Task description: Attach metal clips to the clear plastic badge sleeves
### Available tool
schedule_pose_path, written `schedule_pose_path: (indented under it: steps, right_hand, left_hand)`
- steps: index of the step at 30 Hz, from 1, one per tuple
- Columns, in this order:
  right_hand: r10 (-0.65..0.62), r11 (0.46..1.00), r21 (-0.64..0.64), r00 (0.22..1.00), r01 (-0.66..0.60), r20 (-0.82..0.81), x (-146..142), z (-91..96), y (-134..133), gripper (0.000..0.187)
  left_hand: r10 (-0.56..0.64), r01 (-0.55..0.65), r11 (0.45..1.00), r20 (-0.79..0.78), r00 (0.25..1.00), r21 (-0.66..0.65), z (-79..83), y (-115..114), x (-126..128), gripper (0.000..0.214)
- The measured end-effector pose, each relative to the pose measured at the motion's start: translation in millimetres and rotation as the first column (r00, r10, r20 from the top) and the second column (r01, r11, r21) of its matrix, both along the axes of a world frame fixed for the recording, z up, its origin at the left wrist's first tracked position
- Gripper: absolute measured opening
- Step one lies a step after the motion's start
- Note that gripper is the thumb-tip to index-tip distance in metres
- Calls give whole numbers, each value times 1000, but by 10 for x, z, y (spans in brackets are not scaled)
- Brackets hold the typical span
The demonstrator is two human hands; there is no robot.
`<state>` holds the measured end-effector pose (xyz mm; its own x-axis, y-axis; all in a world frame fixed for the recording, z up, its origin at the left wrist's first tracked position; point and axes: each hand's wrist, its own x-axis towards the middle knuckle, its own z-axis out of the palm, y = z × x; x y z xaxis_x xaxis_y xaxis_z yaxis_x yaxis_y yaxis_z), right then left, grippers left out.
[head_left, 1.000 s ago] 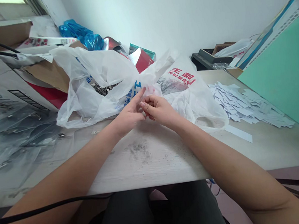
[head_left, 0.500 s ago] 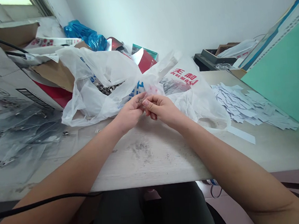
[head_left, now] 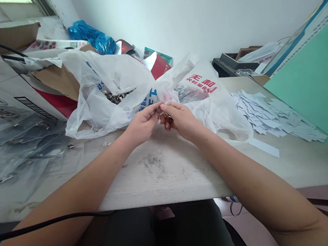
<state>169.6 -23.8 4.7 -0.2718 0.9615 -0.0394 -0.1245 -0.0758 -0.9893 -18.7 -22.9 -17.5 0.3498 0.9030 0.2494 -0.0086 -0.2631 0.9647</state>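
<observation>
Two hands form the grip at the centre of the view: the left hand (head_left: pixel 143 125) and the right hand (head_left: pixel 182 120) meet at the fingertips, both pinched closed. Between them sits a small shiny metal piece (head_left: pixel 162 113), partly hidden by the fingers and too small to identify. It lies right at the meeting point of the two pinches, held above the worktop.

Directly behind the hands, touching the fingertips, bulges a white plastic bag (head_left: pixel 121 100) with blue print, and dark metal scraps (head_left: pixel 117 97) show through its opening. A second white bag (head_left: pixel 203 87) with red characters lies just to the right. One small metal bit (head_left: pixel 107 144) rests on the pale, dusty worktop (head_left: pixel 163 176) near the left wrist.

Farther left, more metal clips lie on a clear plastic sheet (head_left: pixel 20 151) beside a cardboard box (head_left: pixel 6 94). Farther right is a heap of white paper strips (head_left: pixel 267 117), with one loose strip (head_left: pixel 264 148) just in front of it. A black cable (head_left: pixel 46 221) crosses the left forearm, and a crumpled blue plastic bag (head_left: pixel 90 39) sits at the back.
</observation>
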Motion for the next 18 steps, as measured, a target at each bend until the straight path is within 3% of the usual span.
schedule_pose_path:
  steps: [5, 10, 18]
  right_hand:
    - [36, 996, -79, 998, -40, -55, -2, 46, -3, 48]
    - [89, 974, -193, 985, -117, -149, -6, 133, -34, 56]
    - [75, 959, -245, 961, -143, -267, -6, 186, -73, 40]
  left_hand:
    - [146, -116, 978, -167, 975, 175, 24, -49, -11, 42]
    - [174, -92, 952, -268, 948, 291, 42, -47, -40, 44]
    - [148, -27, 936, -323, 935, 351, -19, 60, -88, 48]
